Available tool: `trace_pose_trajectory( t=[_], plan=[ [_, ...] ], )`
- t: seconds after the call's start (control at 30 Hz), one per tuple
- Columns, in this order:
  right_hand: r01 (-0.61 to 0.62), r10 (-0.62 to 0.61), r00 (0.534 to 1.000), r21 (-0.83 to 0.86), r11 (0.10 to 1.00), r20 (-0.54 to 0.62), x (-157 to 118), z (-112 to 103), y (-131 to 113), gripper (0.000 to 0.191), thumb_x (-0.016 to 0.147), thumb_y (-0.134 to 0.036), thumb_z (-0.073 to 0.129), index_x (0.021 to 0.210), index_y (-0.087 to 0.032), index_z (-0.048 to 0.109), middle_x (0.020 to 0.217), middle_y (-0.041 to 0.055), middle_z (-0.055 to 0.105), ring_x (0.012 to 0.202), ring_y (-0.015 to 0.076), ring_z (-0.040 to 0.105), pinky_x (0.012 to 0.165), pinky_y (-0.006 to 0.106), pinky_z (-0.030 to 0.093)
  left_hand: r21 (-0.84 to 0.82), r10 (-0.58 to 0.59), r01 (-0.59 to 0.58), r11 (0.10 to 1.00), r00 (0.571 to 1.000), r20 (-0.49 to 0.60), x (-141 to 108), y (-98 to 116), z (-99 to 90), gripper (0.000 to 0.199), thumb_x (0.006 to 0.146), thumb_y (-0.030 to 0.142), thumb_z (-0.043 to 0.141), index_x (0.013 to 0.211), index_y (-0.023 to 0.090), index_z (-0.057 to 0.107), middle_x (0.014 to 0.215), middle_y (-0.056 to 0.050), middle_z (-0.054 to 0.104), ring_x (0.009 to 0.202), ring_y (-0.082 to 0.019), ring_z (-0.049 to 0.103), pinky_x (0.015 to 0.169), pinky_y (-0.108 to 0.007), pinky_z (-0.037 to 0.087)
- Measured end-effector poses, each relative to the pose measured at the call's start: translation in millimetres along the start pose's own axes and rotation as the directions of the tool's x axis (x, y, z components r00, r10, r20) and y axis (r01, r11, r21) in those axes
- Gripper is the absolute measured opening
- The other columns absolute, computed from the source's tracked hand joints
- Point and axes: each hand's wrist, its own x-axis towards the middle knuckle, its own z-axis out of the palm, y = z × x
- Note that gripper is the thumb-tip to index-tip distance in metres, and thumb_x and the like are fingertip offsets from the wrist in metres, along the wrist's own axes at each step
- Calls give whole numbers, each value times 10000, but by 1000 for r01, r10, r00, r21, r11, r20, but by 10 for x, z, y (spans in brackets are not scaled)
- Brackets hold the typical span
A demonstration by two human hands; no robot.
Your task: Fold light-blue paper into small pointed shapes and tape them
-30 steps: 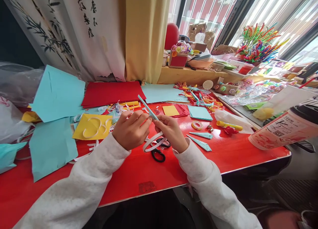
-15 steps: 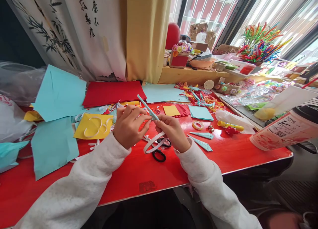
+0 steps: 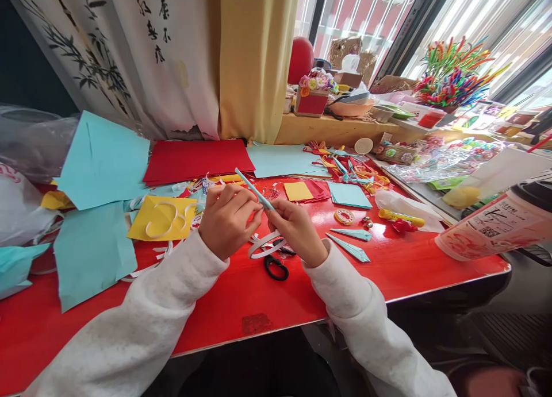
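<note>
Between both hands, over the table, is a narrow light-blue folded paper [image 3: 249,182], tilted up to the left. My right hand [image 3: 297,230] pinches its lower end between thumb and fingers. My left hand [image 3: 228,218] is closed with bent fingers against the same paper; its fingertips are partly hidden. A white strip [image 3: 257,255] hangs in a loop below my right hand. Black-handled scissors [image 3: 276,277] lie under the hands, their blades partly covered. Two folded light-blue paper pieces [image 3: 351,251] rest to the right of my right hand.
On the red table [image 3: 224,316] lie a yellow sheet with white curls [image 3: 161,218], red sheets [image 3: 194,162], blue squares [image 3: 349,195], a tape roll [image 3: 344,216] and a yellow glue stick [image 3: 401,218]. A drink cup [image 3: 487,227] leans at the right edge.
The folded blue paper has tilted slightly and its upper tip shifted a little left. The hanging white loop has risen and looks flatter. Both hands keep nearly the same place.
</note>
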Motion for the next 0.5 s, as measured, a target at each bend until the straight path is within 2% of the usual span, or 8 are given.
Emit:
trace_pose_trajectory(
  t=[0.13, 0.3, 0.4, 0.5],
  plan=[
    [7, -7, 1000, -11, 1000, -5, -2, 3, 19, 195, 794, -307, 399, 804, -148, 513, 557, -34, 450, 482, 49, 371, 449, 173, 293, -52, -78, 78, 996, 997, 0, 13, 13, -1, 53, 717, 214, 528, 682, 202, 566, 746, 23, 620, 802, -170, 493, 725, -342, 291],
    [2, -2, 1000, -8, 1000, -23, 0, 1, 25, 187, 790, -300, 404, 784, -150, 516, 559, -32, 455, 480, 47, 370, 445, 172, 289, -115, -169, 177, 977, 983, 73, 29, 33, -5, 75, 717, 223, 525, 691, 204, 592, 755, 15, 622, 803, -170, 483, 733, -342, 304],
    [-9, 10, 1000, 33, 999, -17, 1, -13, -3, 193, 781, -300, 418, 813, -145, 528, 554, -32, 451, 482, 49, 377, 444, 173, 295, -161, -249, 263, 951, 963, 100, 48, 20, -13, 88, 721, 228, 516, 713, 202, 600, 774, 7, 618, 806, -169, 481, 741, -336, 325],
    [-42, 42, 999, 116, 992, -4, 5, -39, -34, 206, 774, -301, 425, 840, -142, 538, 531, -41, 430, 451, 41, 353, 420, 170, 282, -230, -364, 378, 897, 926, 103, 67, -58, -29, 105, 737, 234, 492, 721, 190, 587, 779, 3, 611, 783, -152, 493, 752, -315, 351]
  ],
)
